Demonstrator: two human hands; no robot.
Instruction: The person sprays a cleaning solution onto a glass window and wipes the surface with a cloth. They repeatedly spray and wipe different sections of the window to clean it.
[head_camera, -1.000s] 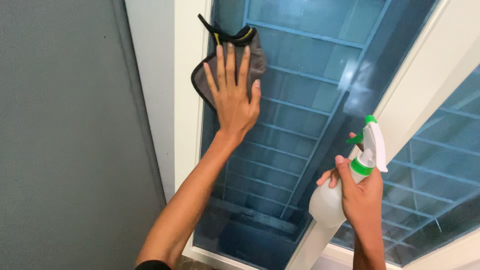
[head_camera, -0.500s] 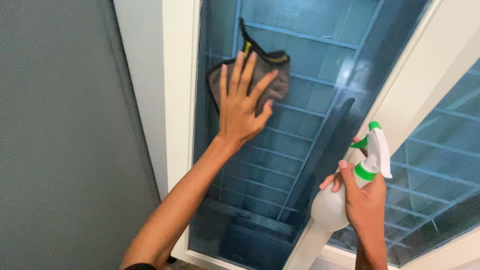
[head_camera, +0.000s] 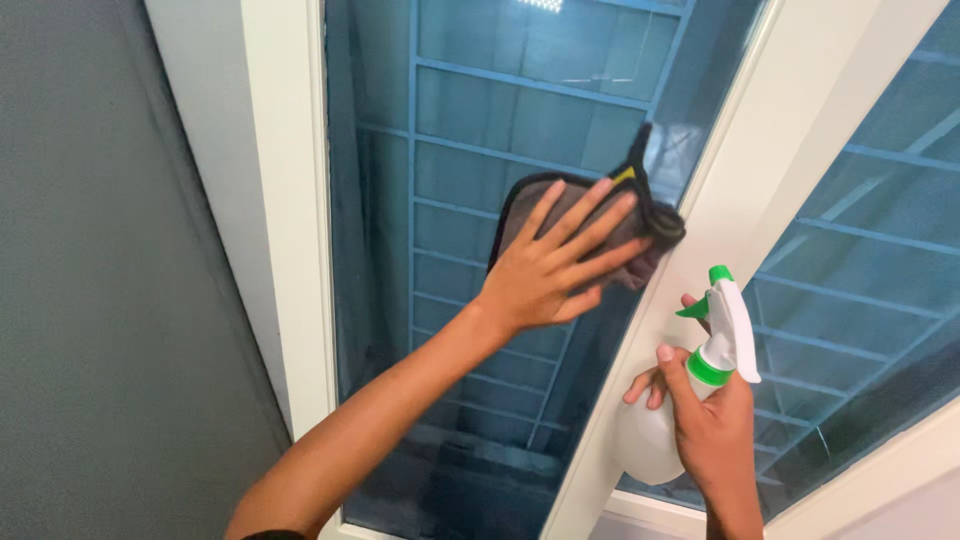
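Grey microfibre cloth with black-yellow edging (head_camera: 590, 225) sits under splayed left fingers (head_camera: 585, 215), flat left hand (head_camera: 545, 275) pressing it on blue-tinted window glass (head_camera: 470, 150); cloth runs toward 2 o'clock, touching white frame post (head_camera: 740, 170). Right hand (head_camera: 715, 430) at 5 o'clock, curled around one white-green plastic spray bottle (head_camera: 700, 390). One cloth.

Soft matt grey cloth (head_camera: 590, 225) on glossy glass pane (head_camera: 470, 130); smooth white plastic spray bottle (head_camera: 690, 400), matt wall (head_camera: 90, 300).
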